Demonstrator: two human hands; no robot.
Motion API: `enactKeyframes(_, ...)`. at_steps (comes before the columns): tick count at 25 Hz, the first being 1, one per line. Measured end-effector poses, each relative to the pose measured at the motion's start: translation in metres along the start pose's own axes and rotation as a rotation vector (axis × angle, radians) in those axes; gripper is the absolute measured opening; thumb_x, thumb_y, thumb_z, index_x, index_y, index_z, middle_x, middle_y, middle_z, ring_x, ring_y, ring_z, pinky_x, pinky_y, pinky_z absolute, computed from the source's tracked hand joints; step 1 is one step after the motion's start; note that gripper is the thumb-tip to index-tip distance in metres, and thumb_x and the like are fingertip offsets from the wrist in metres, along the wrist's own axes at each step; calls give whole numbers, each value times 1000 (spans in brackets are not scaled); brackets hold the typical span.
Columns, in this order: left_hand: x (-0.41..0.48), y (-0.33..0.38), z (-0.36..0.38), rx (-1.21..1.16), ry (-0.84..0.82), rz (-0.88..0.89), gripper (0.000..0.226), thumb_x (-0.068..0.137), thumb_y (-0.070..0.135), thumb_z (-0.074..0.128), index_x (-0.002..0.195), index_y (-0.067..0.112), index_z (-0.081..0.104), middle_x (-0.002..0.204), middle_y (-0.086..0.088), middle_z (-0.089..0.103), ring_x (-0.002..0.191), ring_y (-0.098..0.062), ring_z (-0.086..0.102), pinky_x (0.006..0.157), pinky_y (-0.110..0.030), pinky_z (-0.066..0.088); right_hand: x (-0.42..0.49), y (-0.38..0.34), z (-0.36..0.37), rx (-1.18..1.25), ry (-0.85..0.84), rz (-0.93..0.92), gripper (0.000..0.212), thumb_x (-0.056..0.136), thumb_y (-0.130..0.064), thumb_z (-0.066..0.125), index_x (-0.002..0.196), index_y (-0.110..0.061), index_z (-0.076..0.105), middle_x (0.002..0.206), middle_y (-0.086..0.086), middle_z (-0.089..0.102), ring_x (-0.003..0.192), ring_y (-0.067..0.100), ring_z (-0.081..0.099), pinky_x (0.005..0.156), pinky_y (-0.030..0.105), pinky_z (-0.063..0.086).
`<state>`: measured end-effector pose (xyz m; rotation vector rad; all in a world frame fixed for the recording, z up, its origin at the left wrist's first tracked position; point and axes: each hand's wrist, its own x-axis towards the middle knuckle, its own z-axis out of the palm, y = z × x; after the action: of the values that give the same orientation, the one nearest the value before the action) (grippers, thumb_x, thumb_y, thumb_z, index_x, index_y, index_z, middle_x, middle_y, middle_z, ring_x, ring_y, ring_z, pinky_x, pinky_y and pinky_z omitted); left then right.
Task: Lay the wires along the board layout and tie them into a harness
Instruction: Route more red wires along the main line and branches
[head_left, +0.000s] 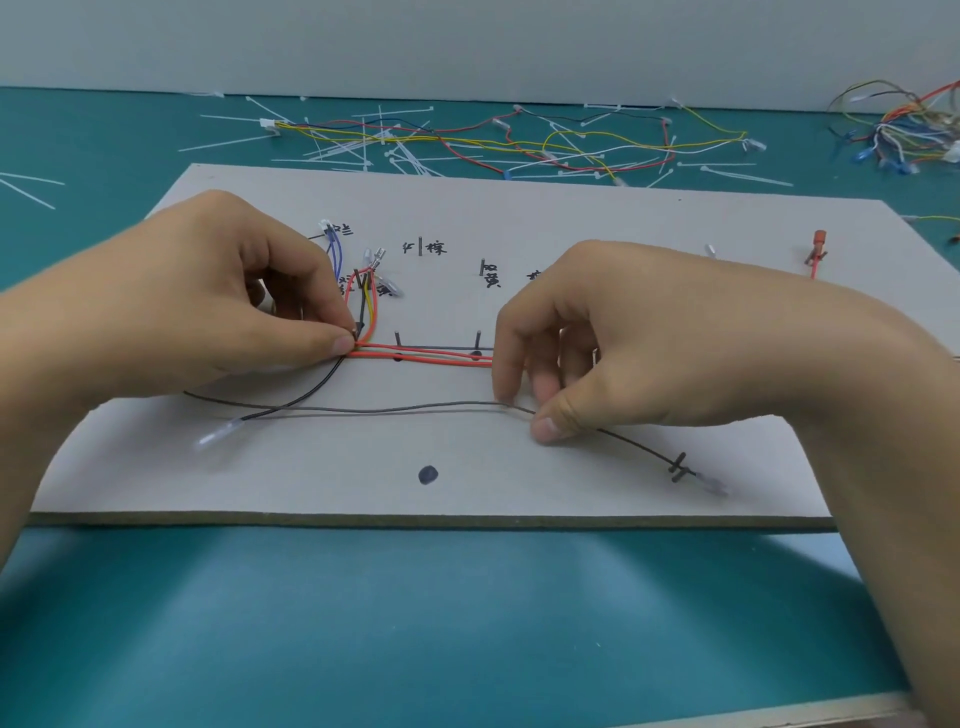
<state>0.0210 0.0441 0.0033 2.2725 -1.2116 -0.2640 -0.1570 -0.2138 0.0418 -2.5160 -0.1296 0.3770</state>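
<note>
A grey layout board (519, 218) with upright pins and handwritten marks lies on the teal table. Red wires (431, 356) run along its middle past two pins, with red, yellow and black ends bending up at the left. My left hand (218, 301) pinches this bundle at the bend by a pin. My right hand (597, 343) pinches a thin black wire (363, 410) between thumb and fingers above the board's front part. That wire runs right to a pin pair (678, 467) and a clear terminal. A second black wire (296, 400) ends in a clear terminal at the left.
Loose white cable ties (363, 150) and a finished multicoloured harness (519, 140) lie behind the board. More wire bundles (904, 124) sit at the far right. A red terminal (820, 244) stands at the board's right. A dark dot (427, 474) marks the board's front.
</note>
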Motion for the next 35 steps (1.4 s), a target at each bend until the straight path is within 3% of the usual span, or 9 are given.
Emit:
enactKeyframes(4,-2,5,1,7,-2,-5,30,70,62,75,95,46,78,65,15,68,50,-24,49,41,-26,45,-4,-2,-6,67,140,-27,11,78,-38,73,87,-33,75,79,-9,75,65,8,70,63,38,60)
enactKeyframes(8,-2,11,2,20,9,-19,27,68,63,72,88,47,77,67,14,69,53,-28,52,45,-34,51,3,7,-13,80,441,72,8,83,-24,69,79,-28,74,70,-9,73,62,16,69,55,39,59)
enactKeyframes(11,-2,14,3,5,34,-36,30,64,65,72,87,47,77,68,15,69,51,-24,52,55,-34,54,11,7,-2,-28,381,185,4,83,-31,74,79,-31,74,69,-19,70,61,1,64,59,26,51)
enactKeyframes(15,-5,22,0,14,43,-42,23,66,64,71,82,48,75,71,18,67,49,-12,51,53,-30,49,20,0,14,-81,373,149,8,84,-40,73,83,-32,72,71,-13,68,67,-2,60,59,24,46)
enactKeyframes(17,-6,26,1,49,46,-32,10,74,52,80,79,46,73,72,20,68,54,-4,55,55,-25,41,24,-5,21,-162,365,86,7,87,-30,67,80,-27,68,73,-11,65,67,1,58,61,27,46)
enactKeyframes(20,-5,29,4,79,78,-15,12,77,35,82,75,42,73,70,20,68,57,2,56,49,-19,40,28,-9,28,-244,402,24,15,88,-26,63,75,-20,60,74,-8,61,70,5,54,66,35,52)
enactKeyframes(23,-5,31,6,56,88,-16,4,73,36,76,75,38,73,68,18,68,59,-1,57,55,-8,42,32,-11,29,-255,433,23,16,87,-22,62,72,-18,58,69,-7,57,68,7,51,65,36,51)
enactKeyframes(30,-9,43,18,21,116,-1,15,83,20,79,72,27,72,63,15,65,57,-1,57,54,-5,40,33,-13,13,-283,325,-40,19,72,-20,63,59,-11,52,53,4,50,55,15,45,52,36,45)
enactKeyframes(35,-4,64,38,31,107,94,8,86,20,75,79,23,72,70,11,67,79,-8,61,70,-19,46,15,4,-4,-214,244,27,17,64,-29,57,60,-12,58,48,-1,47,46,10,40,47,33,40)
